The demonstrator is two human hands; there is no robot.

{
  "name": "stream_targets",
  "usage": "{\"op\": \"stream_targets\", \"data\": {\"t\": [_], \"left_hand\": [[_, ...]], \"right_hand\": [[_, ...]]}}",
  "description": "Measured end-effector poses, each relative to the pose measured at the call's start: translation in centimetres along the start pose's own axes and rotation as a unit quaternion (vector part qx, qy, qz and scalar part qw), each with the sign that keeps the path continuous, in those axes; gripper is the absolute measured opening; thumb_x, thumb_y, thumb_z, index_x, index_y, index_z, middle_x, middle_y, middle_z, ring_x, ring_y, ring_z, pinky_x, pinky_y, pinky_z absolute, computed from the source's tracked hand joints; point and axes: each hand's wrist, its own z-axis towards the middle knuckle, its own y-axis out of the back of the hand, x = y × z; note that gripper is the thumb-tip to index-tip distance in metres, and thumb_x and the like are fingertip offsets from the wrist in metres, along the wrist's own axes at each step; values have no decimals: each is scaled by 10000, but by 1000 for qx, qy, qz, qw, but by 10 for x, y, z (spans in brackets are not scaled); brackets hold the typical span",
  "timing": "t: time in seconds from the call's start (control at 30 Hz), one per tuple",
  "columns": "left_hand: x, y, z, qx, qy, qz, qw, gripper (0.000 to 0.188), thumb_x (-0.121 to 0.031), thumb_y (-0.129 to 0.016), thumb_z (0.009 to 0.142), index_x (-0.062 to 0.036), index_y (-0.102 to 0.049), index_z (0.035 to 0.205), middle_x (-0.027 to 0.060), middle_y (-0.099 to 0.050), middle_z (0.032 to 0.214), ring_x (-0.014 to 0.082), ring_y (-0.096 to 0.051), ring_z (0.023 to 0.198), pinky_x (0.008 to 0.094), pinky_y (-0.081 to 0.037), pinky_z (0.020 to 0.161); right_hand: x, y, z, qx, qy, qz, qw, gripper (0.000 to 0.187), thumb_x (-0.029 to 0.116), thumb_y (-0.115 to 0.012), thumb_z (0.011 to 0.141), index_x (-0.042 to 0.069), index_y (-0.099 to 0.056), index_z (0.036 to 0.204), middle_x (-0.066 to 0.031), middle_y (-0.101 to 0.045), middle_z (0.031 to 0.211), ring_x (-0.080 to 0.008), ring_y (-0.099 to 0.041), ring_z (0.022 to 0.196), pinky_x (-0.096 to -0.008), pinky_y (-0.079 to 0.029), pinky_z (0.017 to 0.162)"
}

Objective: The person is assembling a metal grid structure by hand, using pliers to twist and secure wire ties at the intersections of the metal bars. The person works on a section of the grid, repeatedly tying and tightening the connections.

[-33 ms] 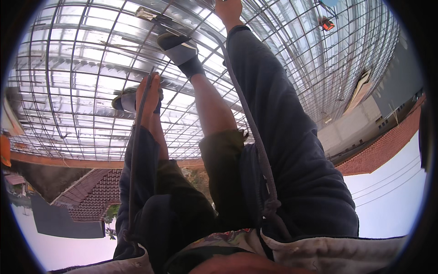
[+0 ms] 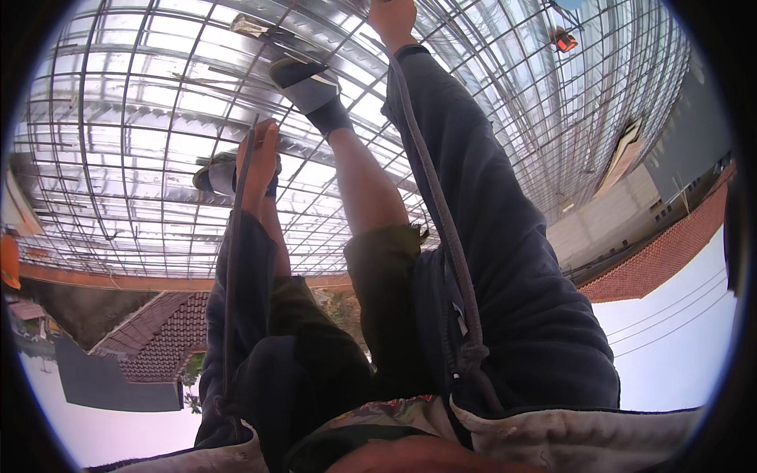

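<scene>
My left hand (image 2: 259,162) is low over a steel rebar grid (image 2: 146,118), beside my shoe (image 2: 217,175). Its fingers are curled closed, and whatever lies in them is too small or hidden to name. A dark drawstring (image 2: 231,260) of my jacket hangs across this hand. At the upper edge, my right hand (image 2: 393,22) reaches out over the grid with bent fingers. The picture's edge cuts off its fingertips and hides what they grip. My other shoe (image 2: 307,83) stands on the grid between the two hands.
Shiny metal decking (image 2: 189,98) lies under the bars. Scrap pieces (image 2: 249,25) rest near my forward shoe. An orange-and-black object (image 2: 564,41) sits at the upper right. Boards (image 2: 619,158) lie by the right edge. Tiled roofs (image 2: 169,335) show beyond the deck's edge.
My right hand has shifted slightly up and left. My left hand has moved a little, with its fingers still curled. The drawstrings have swung slightly.
</scene>
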Motion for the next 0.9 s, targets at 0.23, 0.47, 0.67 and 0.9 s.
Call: {"op": "stream_targets", "data": {"t": [0.23, 0.47, 0.67, 0.9], "left_hand": [[-95, -76, 72, 25, -89, 44, 995, 448, -379, -622, 1050, -15, -700, 1300, 121, -767, 1121, 213, -729, 1039, 329, -539, 917], [-195, -159, 83, 113, -154, -77, 979, 482, -427, -643, 1038, -24, -721, 1290, 100, -765, 1018, 160, -706, 939, 315, -548, 859], [-209, -172, 47, 181, -143, -80, 970, 388, -386, -655, 1045, -43, -792, 1164, 19, -725, 791, 90, -642, 717, 292, -506, 625], [-207, -160, 20, 187, -84, -131, 970, 317, -292, -750, 1000, 1, -784, 1115, 43, -755, 901, 106, -678, 783, 254, -538, 693]], "right_hand": [[33, 43, -42, 27, -50, 261, 964, 224, 199, -730, 975, -22, -744, 1009, -102, -780, 846, -179, -764, 795, -317, -581, 768], [86, 139, -99, 133, -91, 271, 949, 251, 144, -621, 1060, -71, -656, 1183, -120, -728, 994, -182, -764, 825, -299, -619, 758], [78, 172, -134, 133, -228, 515, 816, 255, 196, -621, 1080, -33, -641, 1188, -121, -708, 1057, -188, -741, 870, -329, -629, 766], [77, 194, -152, 146, -228, 560, 783, 213, 203, -620, 1084, -3, -611, 1136, -101, -709, 1021, -192, -725, 897, -342, -616, 787]]}}
